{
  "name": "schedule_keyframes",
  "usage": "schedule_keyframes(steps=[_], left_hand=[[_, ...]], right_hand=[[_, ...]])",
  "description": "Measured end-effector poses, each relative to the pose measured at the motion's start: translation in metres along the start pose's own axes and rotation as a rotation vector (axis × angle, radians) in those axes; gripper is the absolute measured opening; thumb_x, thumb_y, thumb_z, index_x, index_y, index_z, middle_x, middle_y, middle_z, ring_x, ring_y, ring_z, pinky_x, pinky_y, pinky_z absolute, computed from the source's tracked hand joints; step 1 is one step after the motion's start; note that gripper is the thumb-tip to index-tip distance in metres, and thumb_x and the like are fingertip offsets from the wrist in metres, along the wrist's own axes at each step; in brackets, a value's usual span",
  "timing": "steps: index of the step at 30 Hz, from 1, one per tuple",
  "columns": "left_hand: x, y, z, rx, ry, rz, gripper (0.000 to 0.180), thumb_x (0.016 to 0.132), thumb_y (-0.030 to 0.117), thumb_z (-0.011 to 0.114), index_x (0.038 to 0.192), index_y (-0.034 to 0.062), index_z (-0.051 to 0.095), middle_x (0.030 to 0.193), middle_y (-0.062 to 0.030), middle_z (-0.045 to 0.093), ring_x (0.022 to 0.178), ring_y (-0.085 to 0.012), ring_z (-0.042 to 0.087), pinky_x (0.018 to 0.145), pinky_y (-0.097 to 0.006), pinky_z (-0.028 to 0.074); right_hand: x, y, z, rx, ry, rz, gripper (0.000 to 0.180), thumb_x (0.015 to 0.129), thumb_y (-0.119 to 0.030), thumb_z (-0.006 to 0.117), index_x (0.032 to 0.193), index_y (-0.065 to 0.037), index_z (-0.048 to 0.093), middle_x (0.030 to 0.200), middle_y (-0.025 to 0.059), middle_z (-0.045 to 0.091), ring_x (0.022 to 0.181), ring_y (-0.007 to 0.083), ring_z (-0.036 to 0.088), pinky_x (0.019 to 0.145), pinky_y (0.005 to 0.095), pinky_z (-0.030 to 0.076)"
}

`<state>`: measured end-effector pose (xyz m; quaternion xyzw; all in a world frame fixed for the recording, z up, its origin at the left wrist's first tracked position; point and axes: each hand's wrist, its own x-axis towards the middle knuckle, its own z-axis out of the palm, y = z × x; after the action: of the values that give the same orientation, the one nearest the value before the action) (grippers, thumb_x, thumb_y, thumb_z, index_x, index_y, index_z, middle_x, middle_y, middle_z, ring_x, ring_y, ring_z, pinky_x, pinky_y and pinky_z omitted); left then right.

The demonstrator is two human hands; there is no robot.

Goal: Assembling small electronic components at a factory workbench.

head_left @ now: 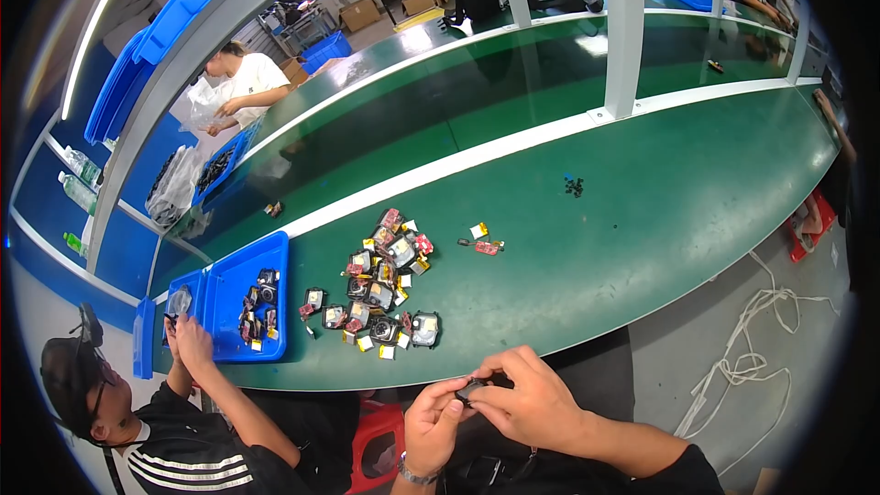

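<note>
Close to the table's front edge, my left hand [434, 423] and my right hand [539, 403] meet around a small black plastic part [470, 391]. Fingers of both hands are closed on it and cover much of it, so its exact kind is hard to make out. Beyond my left hand lies a loose pile of small black device housings [401, 251] with red circuit boards and small silver-and-yellow batteries attached. A red circuit board [487, 247] with a battery lies apart from the pile. Farther right is a little cluster of tiny black pieces [574, 186].
A blue tray [280, 298] holding similar assemblies stands left on the green table [642, 211]. Beside it sits a co-worker [197, 426], hands raised over another blue bin. Grey uprights [625, 37] rise along the table's far edge. White cable [733, 362] lies on the floor at right.
</note>
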<state>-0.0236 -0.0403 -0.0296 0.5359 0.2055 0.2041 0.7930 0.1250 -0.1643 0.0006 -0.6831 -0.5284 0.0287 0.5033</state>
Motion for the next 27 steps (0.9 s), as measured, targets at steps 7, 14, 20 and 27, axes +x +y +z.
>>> schedule_keyframes(steps=[7, 14, 20, 27], left_hand=[[-0.003, -0.001, 0.0, -0.045, -0.041, 0.0, 0.028, 0.102, 0.0, 0.053, 0.129, -0.0072, 0.05, 0.134, -0.0296, 0.058, 0.12, -0.0369, 0.064, 0.099, -0.045, 0.057], [-0.006, -0.002, -0.007, -0.151, -0.142, 0.024, 0.03, 0.104, 0.001, 0.051, 0.132, -0.0088, 0.051, 0.138, -0.0291, 0.056, 0.125, -0.0348, 0.061, 0.103, -0.042, 0.053], [-0.004, -0.001, -0.006, -0.129, -0.19, 0.069, 0.028, 0.104, 0.002, 0.053, 0.13, -0.0081, 0.053, 0.138, -0.0296, 0.056, 0.127, -0.0397, 0.059, 0.104, -0.044, 0.053], [-0.004, -0.004, -0.01, -0.129, -0.208, 0.001, 0.028, 0.103, 0.004, 0.055, 0.129, -0.0067, 0.054, 0.139, -0.0292, 0.056, 0.128, -0.0412, 0.058, 0.105, -0.046, 0.053]], right_hand=[[-0.006, 0.0, 0.008, 0.119, 0.054, 0.058, 0.019, 0.074, -0.004, 0.082, 0.091, -0.008, 0.074, 0.12, 0.0083, 0.062, 0.107, 0.028, 0.057, 0.083, 0.035, 0.054], [-0.006, -0.004, 0.005, 0.158, 0.01, 0.048, 0.021, 0.075, -0.005, 0.081, 0.094, -0.007, 0.074, 0.12, 0.0078, 0.063, 0.109, 0.0288, 0.057, 0.085, 0.0357, 0.054], [-0.006, -0.005, 0.005, 0.186, 0.012, 0.051, 0.023, 0.075, -0.004, 0.081, 0.097, -0.007, 0.074, 0.121, 0.0081, 0.063, 0.111, 0.0299, 0.057, 0.088, 0.0375, 0.053], [-0.006, 0.001, 0.006, 0.277, -0.008, 0.018, 0.022, 0.081, 0.003, 0.075, 0.102, -0.001, 0.071, 0.131, 0.0116, 0.06, 0.121, 0.0304, 0.055, 0.077, 0.0296, 0.06]])
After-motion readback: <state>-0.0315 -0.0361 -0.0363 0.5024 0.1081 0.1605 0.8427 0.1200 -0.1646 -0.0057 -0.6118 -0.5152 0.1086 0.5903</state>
